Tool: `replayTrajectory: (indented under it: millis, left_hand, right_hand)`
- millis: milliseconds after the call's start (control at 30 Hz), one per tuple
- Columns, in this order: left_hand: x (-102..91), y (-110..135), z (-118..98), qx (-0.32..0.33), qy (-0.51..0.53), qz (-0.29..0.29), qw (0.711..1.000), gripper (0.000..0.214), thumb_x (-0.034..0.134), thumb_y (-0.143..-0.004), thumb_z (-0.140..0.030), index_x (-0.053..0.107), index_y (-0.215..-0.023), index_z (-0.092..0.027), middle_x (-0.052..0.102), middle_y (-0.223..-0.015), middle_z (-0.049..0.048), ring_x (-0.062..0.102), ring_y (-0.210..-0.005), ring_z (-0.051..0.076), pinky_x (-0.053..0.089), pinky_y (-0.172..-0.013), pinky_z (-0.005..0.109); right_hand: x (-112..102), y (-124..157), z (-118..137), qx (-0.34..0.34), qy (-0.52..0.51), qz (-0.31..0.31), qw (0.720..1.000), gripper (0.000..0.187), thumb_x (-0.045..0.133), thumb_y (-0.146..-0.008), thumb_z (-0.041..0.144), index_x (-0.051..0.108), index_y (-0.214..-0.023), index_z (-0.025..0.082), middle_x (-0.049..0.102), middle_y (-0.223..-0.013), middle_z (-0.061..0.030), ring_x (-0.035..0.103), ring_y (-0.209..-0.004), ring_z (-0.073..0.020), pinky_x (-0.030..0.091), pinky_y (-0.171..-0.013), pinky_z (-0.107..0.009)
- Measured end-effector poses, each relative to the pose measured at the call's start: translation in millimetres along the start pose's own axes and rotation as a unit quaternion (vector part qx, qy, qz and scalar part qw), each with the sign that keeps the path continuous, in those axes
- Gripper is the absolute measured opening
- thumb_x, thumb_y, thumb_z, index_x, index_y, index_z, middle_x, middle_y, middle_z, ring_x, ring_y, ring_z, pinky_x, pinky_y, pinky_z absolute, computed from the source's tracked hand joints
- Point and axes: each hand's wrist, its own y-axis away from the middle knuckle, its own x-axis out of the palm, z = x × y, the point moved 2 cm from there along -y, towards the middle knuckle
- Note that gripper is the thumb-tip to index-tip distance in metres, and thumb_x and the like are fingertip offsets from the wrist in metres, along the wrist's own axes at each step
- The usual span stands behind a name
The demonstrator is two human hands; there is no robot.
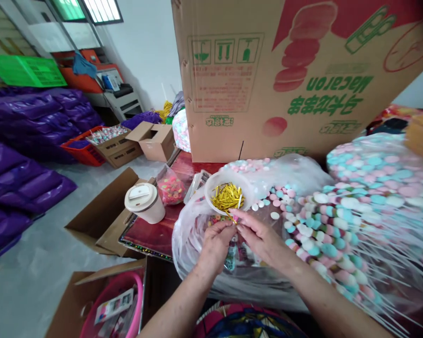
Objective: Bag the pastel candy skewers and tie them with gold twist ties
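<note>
My left hand (215,244) is closed in a pinch around the gathered neck of a small clear bag (231,259), which hangs below my fingers. Its contents are partly hidden. Close against it, my right hand (259,234) pinches a gold twist tie (232,217) at the bag's neck. A white stick end shows just above the fingertips. Beyond both hands stands a white plastic bowl (211,191) with many gold twist ties (227,196) in it. Small colourful pieces (215,219) lie under clear plastic beside my left hand.
Candy skewers (324,239) in pink, blue and white are piled at right, with white sticks pointing forward. A large cardboard box (229,136) stands behind. At left are a lidded cup (151,209), a bag of colourful rings (171,188) and a pink basin (140,295) inside a box.
</note>
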Motion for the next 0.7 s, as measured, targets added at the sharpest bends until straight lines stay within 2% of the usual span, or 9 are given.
replayTrajectory:
  millis: [133,200,300,400,433,500,567,633,700]
  left_hand:
    - [1.4,11,-4,0.023,-0.125,0.073,0.989,0.020,0.057,-0.076,-0.027,0.066,-0.060,-0.018,0.057,-0.058,-0.0017,0.049,-0.060,0.013,0.039,-0.061,0.025]
    - [1.8,16,-5,0.039,-0.169,0.094,0.980,0.021,0.058,-0.077,-0.029,0.067,-0.062,-0.017,0.059,-0.063,-0.0003,0.050,-0.063,0.014,0.040,-0.064,0.025]
    - [3.1,20,2,0.046,-0.100,0.058,0.992,0.027,0.063,-0.077,-0.040,0.068,-0.066,-0.015,0.062,-0.066,0.0012,0.052,-0.066,0.013,0.042,-0.067,0.024]
    - [2.3,20,12,0.029,0.008,0.001,1.000,0.030,0.069,-0.073,-0.044,0.067,-0.064,-0.015,0.059,-0.059,-0.0008,0.052,-0.060,0.010,0.043,-0.065,0.023]
    - [1.9,21,14,0.010,0.025,0.011,1.000,0.030,0.072,-0.070,-0.043,0.067,-0.063,-0.014,0.058,-0.058,-0.0007,0.052,-0.058,0.010,0.043,-0.064,0.023]
    - [0.3,22,18,-0.058,0.049,0.069,0.995,0.031,0.078,-0.064,-0.040,0.066,-0.062,-0.012,0.059,-0.056,0.0007,0.054,-0.054,0.010,0.044,-0.060,0.023]
    - [-1.9,24,19,-0.149,0.082,0.145,0.975,0.034,0.083,-0.057,-0.039,0.067,-0.064,-0.010,0.060,-0.054,0.0024,0.056,-0.052,0.012,0.046,-0.056,0.025]
    - [-3.7,26,20,-0.216,0.112,0.210,0.947,0.039,0.086,-0.051,-0.038,0.067,-0.069,-0.008,0.060,-0.053,0.0032,0.058,-0.050,0.014,0.048,-0.053,0.027]
    - [-4.1,26,18,-0.244,0.132,0.243,0.930,0.041,0.087,-0.050,-0.035,0.066,-0.074,-0.009,0.062,-0.054,0.0036,0.059,-0.049,0.015,0.049,-0.051,0.027]
  right_hand:
    - [-9,4,-4,0.021,-0.009,0.074,0.997,0.058,0.041,-0.088,0.025,0.029,-0.145,0.021,0.045,-0.060,0.0056,0.043,-0.054,-0.0119,0.040,-0.054,-0.024]
    - [-11,7,-3,0.017,0.025,0.080,0.996,0.062,0.042,-0.086,0.023,0.028,-0.146,0.021,0.042,-0.056,0.0065,0.039,-0.050,-0.0119,0.037,-0.051,-0.024]
    - [-3,17,-2,-0.016,0.070,-0.026,0.997,0.062,0.044,-0.084,0.021,0.030,-0.144,0.017,0.048,-0.058,0.0045,0.044,-0.053,-0.0134,0.040,-0.056,-0.026]
    - [3,26,-7,0.001,0.034,-0.140,0.990,0.052,0.044,-0.086,0.026,0.040,-0.136,0.014,0.053,-0.060,0.0025,0.048,-0.054,-0.0137,0.041,-0.056,-0.026]
    - [3,27,-7,0.015,0.011,-0.120,0.993,0.042,0.045,-0.086,0.028,0.051,-0.125,0.014,0.053,-0.059,0.0026,0.048,-0.052,-0.0130,0.040,-0.053,-0.025]
    - [-4,28,-5,0.015,-0.009,-0.010,1.000,0.021,0.048,-0.086,0.030,0.064,-0.088,0.016,0.052,-0.055,0.0031,0.047,-0.050,-0.0112,0.037,-0.048,-0.023]
    - [-15,28,5,-0.042,-0.001,0.104,0.994,0.028,0.049,-0.087,0.028,0.059,-0.064,0.017,0.055,-0.055,0.0021,0.051,-0.052,-0.0107,0.038,-0.050,-0.022]
    - [-24,27,15,-0.093,-0.030,0.187,0.977,0.029,0.048,-0.089,0.027,0.060,-0.065,0.017,0.063,-0.063,0.0004,0.058,-0.060,-0.0117,0.043,-0.057,-0.023]
    - [-25,25,19,-0.086,-0.094,0.256,0.958,0.027,0.047,-0.091,0.031,0.064,-0.076,0.017,0.067,-0.071,-0.0008,0.063,-0.066,-0.0130,0.047,-0.062,-0.024]
